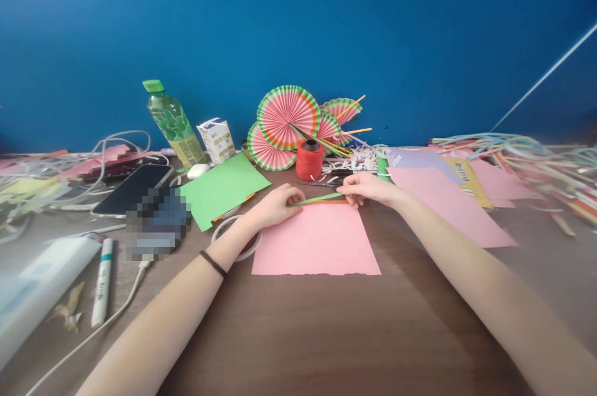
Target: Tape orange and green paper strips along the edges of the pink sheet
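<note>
A pink sheet of paper (317,240) lies flat in front of me, its near edge ragged. An orange strip (330,202) runs along its far edge. Just above that edge, a narrow green paper strip (319,198) stretches between my two hands. My left hand (280,204) pinches the strip's left end and rests at the sheet's far left corner. At the far right corner, my right hand (361,189) pinches the other end between thumb and fingers. Parts of the fingertips are hidden.
Behind the sheet stand a red thread spool (309,160) and round pink-and-green paper fans (288,117). A green sheet (226,191), a tape roll (237,237), a phone (133,189) and a bottle (175,125) are to the left. More pink paper (448,203) lies right.
</note>
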`<control>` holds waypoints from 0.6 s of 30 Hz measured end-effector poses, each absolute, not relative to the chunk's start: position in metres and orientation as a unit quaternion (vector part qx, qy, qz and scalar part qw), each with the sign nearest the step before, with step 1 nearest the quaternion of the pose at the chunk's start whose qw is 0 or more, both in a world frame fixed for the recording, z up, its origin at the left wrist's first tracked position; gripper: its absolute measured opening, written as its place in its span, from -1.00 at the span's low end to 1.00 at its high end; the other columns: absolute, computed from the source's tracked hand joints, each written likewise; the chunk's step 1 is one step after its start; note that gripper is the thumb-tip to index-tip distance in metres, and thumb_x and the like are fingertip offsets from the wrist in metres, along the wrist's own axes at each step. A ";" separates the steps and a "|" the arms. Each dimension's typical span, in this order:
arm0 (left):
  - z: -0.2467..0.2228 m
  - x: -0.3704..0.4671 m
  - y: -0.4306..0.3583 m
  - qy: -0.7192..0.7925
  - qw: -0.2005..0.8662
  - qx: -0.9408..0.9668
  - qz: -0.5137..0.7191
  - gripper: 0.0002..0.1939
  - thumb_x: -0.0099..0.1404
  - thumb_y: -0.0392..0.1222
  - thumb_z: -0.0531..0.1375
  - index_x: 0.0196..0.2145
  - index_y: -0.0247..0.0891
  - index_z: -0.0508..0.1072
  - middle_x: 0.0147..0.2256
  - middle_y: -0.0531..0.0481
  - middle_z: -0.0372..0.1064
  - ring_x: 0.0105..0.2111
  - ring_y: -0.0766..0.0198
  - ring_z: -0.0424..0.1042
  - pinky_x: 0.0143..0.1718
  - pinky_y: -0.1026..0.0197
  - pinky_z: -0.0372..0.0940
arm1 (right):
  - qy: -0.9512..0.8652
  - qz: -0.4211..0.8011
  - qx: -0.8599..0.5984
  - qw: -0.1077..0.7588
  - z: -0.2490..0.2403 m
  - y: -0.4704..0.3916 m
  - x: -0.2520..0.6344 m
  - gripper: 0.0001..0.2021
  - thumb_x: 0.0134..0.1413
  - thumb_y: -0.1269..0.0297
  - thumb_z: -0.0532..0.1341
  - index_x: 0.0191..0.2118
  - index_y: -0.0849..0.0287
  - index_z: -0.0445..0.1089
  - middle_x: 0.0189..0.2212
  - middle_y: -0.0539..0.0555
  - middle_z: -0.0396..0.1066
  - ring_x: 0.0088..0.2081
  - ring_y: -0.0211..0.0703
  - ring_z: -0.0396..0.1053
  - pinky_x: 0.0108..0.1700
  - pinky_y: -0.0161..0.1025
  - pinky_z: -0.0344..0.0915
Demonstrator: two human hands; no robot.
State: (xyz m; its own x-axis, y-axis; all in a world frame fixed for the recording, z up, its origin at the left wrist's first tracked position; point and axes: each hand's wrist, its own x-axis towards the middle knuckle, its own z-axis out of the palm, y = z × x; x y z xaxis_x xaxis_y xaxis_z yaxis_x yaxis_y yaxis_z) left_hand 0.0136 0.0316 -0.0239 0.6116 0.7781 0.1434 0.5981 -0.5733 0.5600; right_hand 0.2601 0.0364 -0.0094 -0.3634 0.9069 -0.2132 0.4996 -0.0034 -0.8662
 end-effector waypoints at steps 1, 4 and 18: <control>-0.024 0.014 0.032 0.399 0.238 0.864 0.194 -0.80 0.07 -0.27 0.13 -0.28 -0.28 0.36 -0.33 0.00 0.26 -0.35 0.30 0.28 -0.28 0.25 0.24 | -0.674 0.475 -0.527 0.205 -0.010 0.036 0.260 -0.68 -0.09 0.14 0.19 -0.64 0.24 0.16 -0.71 -0.04 0.32 -0.67 -0.40 0.28 -0.63 -0.45 0.08; -0.025 0.013 0.032 0.405 0.245 0.858 0.200 -0.80 0.06 -0.27 0.14 -0.29 -0.27 0.34 -0.34 0.01 0.26 -0.35 0.29 0.28 -0.30 0.24 0.24 | -0.682 0.466 -0.534 0.182 -0.010 0.036 0.261 -0.69 -0.08 0.15 0.19 -0.64 0.24 0.16 -0.71 -0.02 0.33 -0.67 -0.39 0.29 -0.66 -0.46 0.04; -0.028 0.011 0.035 0.394 0.236 0.864 0.207 -0.92 0.06 -0.24 0.15 -0.47 -0.26 0.28 -0.41 0.06 0.16 -0.41 0.33 0.24 -0.36 0.27 0.19 | -0.708 0.380 -0.583 0.122 -0.017 0.036 0.258 -0.72 -0.08 0.18 0.17 -0.63 0.21 0.18 -0.71 0.00 0.36 -0.68 -0.35 0.31 -0.69 -0.46 0.13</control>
State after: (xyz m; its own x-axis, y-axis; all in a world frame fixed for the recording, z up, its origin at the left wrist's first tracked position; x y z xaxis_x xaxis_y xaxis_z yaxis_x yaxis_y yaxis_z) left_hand 0.0113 0.0347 -0.0278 0.6031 0.7789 0.1723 0.5835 -0.5780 0.5705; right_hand 0.2584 0.0363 -0.0167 -0.2906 0.9179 -0.2700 0.7321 0.0316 -0.6805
